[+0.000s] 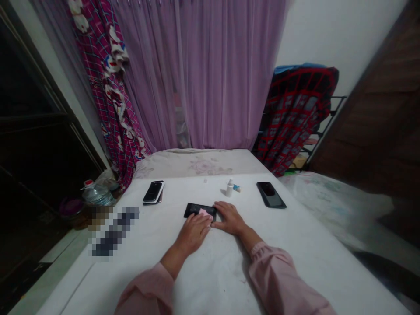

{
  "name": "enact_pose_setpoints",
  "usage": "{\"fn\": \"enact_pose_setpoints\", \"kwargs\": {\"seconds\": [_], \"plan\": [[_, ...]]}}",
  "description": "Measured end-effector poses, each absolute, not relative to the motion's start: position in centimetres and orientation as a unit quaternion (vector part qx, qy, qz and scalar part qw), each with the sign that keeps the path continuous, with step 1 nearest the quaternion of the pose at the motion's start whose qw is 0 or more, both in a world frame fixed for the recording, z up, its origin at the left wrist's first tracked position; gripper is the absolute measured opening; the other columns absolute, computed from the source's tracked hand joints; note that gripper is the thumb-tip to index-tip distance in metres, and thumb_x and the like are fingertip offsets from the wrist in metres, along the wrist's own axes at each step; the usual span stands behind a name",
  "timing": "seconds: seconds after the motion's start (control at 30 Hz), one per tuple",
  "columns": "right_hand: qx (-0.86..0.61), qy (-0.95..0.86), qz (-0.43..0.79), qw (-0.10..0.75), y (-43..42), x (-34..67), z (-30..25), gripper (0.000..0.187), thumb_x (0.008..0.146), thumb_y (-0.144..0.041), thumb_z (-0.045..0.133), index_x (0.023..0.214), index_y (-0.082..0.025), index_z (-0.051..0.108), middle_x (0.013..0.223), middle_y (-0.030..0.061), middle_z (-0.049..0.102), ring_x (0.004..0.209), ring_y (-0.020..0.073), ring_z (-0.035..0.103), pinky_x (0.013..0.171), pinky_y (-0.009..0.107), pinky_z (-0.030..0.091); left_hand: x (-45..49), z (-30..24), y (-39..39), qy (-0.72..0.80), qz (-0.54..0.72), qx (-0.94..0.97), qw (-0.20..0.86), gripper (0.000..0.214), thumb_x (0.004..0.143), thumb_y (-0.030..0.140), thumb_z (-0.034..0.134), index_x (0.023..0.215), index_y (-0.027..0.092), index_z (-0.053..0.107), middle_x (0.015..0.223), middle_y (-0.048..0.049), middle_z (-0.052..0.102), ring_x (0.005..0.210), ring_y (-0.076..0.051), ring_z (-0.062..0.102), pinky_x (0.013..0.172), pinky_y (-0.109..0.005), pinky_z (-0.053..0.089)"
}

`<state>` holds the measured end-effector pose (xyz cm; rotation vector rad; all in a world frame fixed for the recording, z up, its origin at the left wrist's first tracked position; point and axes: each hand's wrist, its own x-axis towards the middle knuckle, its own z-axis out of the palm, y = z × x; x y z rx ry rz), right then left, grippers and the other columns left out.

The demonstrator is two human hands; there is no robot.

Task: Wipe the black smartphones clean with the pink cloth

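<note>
A black smartphone (pixel 193 210) lies flat, screen up, across the middle of the white surface (pixel 210 280), with a small piece of pink cloth (pixel 205 212) on its right half. The screen is dark and shows a dull sheen.

Both bare hands lie palm down at the near side of the phone, close together but not touching each other. The left hand (pixel 192 233) is cupped, its fingers (pixel 206 223) reaching the phone's near edge just below the cloth; whether they pinch the cloth cannot be told. The right hand (pixel 230 218) is spread flat, its fingers (pixel 219 206) resting against the phone's right end, and the thumb (pixel 218 225) lies along the surface. Neither hand is clamped around the phone. Loose pink sleeves (pixel 278 280) cover both forearms down to the wrists.

Toward the far edge of the surface, a second black phone (pixel 153 191) sits at left on a dark case, and a third (pixel 271 194) lies at right. Between them stand a small white bottle (pixel 229 188) and a small blue-and-white tube (pixel 236 188). Beyond the far edge lies a pale floral mattress (pixel 200 164), backed by a purple curtain (pixel 210 74). A clear water bottle (pixel 98 195) stands beyond the left edge.
</note>
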<state>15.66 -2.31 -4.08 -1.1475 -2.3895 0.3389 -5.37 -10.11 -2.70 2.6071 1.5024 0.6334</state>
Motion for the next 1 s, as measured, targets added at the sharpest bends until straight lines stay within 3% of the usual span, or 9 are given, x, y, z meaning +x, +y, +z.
{"fn": "enact_pose_setpoints", "kwargs": {"seconds": [0.33, 0.63, 1.0], "plan": [[-0.420, -0.870, 0.114, 0.232, -2.8, 15.4, -3.5, 0.069, 0.072, -0.052, 0.074, 0.130, -0.018, 0.058, 0.137, 0.0166, 0.055, 0.129, 0.0337, 0.048, 0.105, 0.052, 0.036, -5.1, -2.6, -10.0, 0.480, 0.204, 0.852, 0.045, 0.039, 0.100, 0.033, 0.041, 0.135, 0.025, 0.054, 0.135, -0.0022, 0.061, 0.131, -0.021, 0.048, 0.114, -0.047, 0.030], [-0.416, -0.871, 0.112, 0.237, -2.8, 15.5, -3.4, 0.067, 0.071, -0.050, 0.076, 0.127, -0.018, 0.060, 0.136, 0.0168, 0.056, 0.128, 0.0321, 0.049, 0.105, 0.050, 0.036, -5.4, -2.5, -9.8, 0.485, 0.204, 0.850, 0.024, 0.037, 0.101, 0.035, 0.038, 0.134, 0.031, 0.054, 0.132, 0.0002, 0.063, 0.129, -0.019, 0.050, 0.116, -0.047, 0.025], [-0.436, -0.864, 0.131, 0.216, -3.0, 15.4, -2.7, 0.067, 0.074, -0.044, 0.072, 0.131, -0.015, 0.055, 0.139, 0.0163, 0.054, 0.131, 0.0311, 0.045, 0.108, 0.049, 0.033, -9.1, -2.9, -9.9, 0.547, 0.204, 0.812, 0.003, 0.038, 0.100, 0.032, 0.037, 0.133, 0.030, 0.055, 0.134, -0.0011, 0.062, 0.129, -0.024, 0.052, 0.111, -0.054, 0.033]]}}
